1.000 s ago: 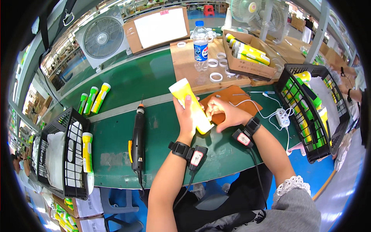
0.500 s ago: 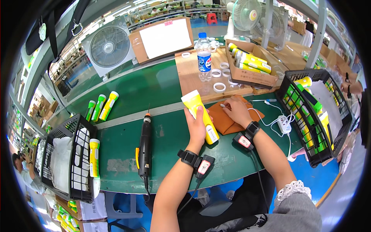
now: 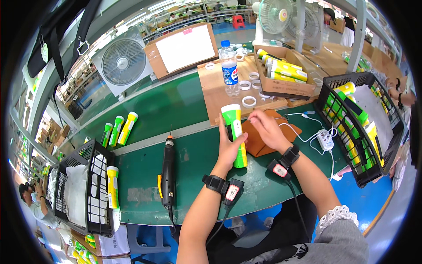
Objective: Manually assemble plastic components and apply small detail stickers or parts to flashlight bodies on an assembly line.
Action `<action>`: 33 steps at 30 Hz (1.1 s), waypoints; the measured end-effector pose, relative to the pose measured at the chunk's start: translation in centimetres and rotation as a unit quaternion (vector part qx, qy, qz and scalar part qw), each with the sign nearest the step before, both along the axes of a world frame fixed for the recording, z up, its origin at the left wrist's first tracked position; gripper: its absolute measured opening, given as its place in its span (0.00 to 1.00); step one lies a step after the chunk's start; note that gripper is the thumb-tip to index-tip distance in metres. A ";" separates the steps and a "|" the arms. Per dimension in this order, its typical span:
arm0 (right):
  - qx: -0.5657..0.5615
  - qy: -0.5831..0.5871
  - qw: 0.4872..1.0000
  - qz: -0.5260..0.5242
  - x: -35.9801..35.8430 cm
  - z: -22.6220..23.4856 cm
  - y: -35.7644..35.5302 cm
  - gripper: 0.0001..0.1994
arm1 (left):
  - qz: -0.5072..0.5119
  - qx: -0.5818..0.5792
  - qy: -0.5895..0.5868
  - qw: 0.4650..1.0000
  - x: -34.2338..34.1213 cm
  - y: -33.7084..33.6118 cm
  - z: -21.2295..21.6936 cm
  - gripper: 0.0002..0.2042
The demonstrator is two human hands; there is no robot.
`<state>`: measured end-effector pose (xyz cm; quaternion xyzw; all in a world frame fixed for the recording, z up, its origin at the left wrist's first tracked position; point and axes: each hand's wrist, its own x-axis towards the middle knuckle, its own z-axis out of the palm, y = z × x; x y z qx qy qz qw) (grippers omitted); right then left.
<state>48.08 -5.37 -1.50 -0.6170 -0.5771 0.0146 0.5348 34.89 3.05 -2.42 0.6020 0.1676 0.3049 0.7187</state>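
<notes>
My left hand [image 3: 228, 148] is wrapped round a yellow and green flashlight [image 3: 239, 156], holding it nearly upright over the green bench with its wide head up. Just right of it is my right hand [image 3: 271, 132], its fingers bent and drawn together near the flashlight's side. Whether anything small is between those fingertips, I cannot tell. Beneath the right hand lies an orange-brown folded sheet or pouch [image 3: 256, 147], partly covered by the hand. To the left, a black electric screwdriver [image 3: 168, 176] rests on the bench, its bit pointing away from me.
Black crates flank me: one on the left [image 3: 91, 193], one with flashlights on the right [image 3: 381, 152]. A cardboard box [image 3: 288, 88] of flashlights, a drink bottle [image 3: 229, 72] and white rings [image 3: 249, 101] are at the back. A white cable with a power strip [image 3: 326, 140] lies right.
My left hand has turned the flashlight more upright, bringing a green side and its switch into view. My right hand has lifted off the brown sheet and moved nearer the flashlight.
</notes>
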 end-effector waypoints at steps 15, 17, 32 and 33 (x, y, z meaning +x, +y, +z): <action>-0.085 0.150 0.982 0.074 0.3 0.2 0.1 0.06 | 0.055 0.128 0.003 0.990 0.8 0.7 -2.0 0.33; -0.095 0.170 0.976 0.093 0.6 0.3 0.0 0.06 | 0.049 0.194 0.046 0.979 0.7 0.8 -1.7 0.32; -0.053 0.262 0.952 0.148 0.3 -1.1 0.4 0.06 | -0.049 0.082 0.042 0.995 0.0 0.3 -1.4 0.34; -0.054 0.263 0.952 0.149 0.1 -1.0 0.4 0.06 | -0.052 0.075 0.026 0.996 -0.1 0.4 -1.4 0.34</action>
